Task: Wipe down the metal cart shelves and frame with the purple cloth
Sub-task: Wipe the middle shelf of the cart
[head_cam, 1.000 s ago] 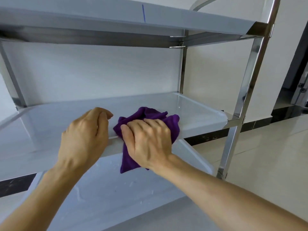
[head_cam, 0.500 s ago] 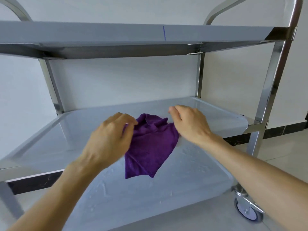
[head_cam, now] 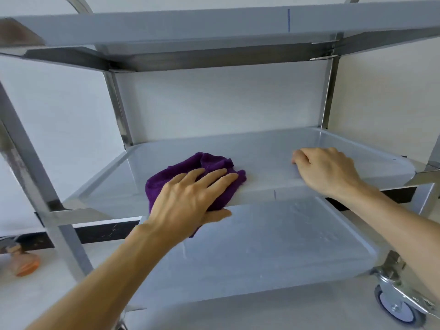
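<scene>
Purple cloth (head_cam: 190, 166) now flat under the spread left hand (head_cam: 188, 198) on the middle shelf (head_cam: 273, 148) — right hand (head_cam: 326, 170) has let go, fingers curled on the shelf's front edge

Bright, even, soft light; shadows are faint. Wide-angle bending curves the cart posts (head_cam: 22, 148) at the edges. The wheel (head_cam: 397, 308) and left side are slightly blurred.

Fuzzy matt purple cloth (head_cam: 190, 167) on smooth, glossy metal shelf (head_cam: 273, 148)

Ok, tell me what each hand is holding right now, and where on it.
Left hand presses the purple cloth flat, thumb under the middle shelf's front edge. Right hand rests curled over that edge, holding nothing.
</scene>
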`<state>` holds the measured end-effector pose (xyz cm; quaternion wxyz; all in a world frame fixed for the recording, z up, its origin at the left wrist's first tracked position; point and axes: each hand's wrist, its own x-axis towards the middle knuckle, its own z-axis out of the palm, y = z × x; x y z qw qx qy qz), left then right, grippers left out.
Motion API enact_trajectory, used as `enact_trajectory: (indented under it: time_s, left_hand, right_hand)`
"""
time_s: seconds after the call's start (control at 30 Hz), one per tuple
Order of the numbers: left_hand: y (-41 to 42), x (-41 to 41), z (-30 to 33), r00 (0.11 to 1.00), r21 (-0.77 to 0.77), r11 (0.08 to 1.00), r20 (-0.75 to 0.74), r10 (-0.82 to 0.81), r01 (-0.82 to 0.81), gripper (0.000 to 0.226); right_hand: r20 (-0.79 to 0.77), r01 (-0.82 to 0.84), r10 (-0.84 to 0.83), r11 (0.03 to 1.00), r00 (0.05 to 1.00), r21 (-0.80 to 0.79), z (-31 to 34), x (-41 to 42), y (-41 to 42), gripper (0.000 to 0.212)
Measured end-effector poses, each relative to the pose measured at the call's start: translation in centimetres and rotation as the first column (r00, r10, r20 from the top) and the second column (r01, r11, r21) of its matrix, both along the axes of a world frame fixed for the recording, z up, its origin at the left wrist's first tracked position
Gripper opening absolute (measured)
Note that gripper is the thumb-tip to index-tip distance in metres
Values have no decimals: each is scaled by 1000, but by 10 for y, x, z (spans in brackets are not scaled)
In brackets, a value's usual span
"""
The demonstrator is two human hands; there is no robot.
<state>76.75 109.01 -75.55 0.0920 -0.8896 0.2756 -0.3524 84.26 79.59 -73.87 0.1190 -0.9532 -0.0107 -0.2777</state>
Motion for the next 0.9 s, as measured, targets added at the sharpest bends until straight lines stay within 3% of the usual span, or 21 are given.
enact_trajectory:
  time_s: [0.13,0.23,0.33,0.43,0.57,0.63,0.73,0.8,0.9]
  left_hand:
    - [114,-25,0,988,-43,987,-11,155,-155,71]
    - [153,-37,1,952,-82,950,-88,294,-301,78]
    - [142,-37,4,938,-101,939,-152,311,-328,81]
    - [115,-36,6,945,-110,950,-187,267,-291,84]
    - [89,-35,2,961,-142,952,-105,257,-270,84]
    - [94,-36,3,975,-113,971,-96,201,-211,85]
    - [123,-40,11,953,-144,971,-265,149,-191,95]
    - [135,-40,15,909,-100,951,-339,243,-291,99]
    - [134,-42,11,889,-9,939,-325,322,-343,92]
  right_hand:
    - [9,6,-6,1000,1000,-1,-1,0,0,37]
    - [-28,33,-33,999,999,4,3,-5,3,38]
    - [-14,49,-49,998,999,-48,12,-17,28,40]
    - [99,-135,143,988,985,-79,15,-32,86,35]
    - [11,-391,395,914,919,-105,4,-40,166,29]
    - [-31,-413,412,905,911,-99,2,-35,180,27]
    - [-85,-409,404,910,911,-66,-3,-29,177,28]
    - [-63,-417,413,904,909,-93,-6,-29,176,28]
    - [-38,-404,402,909,915,-104,-6,-29,178,30]
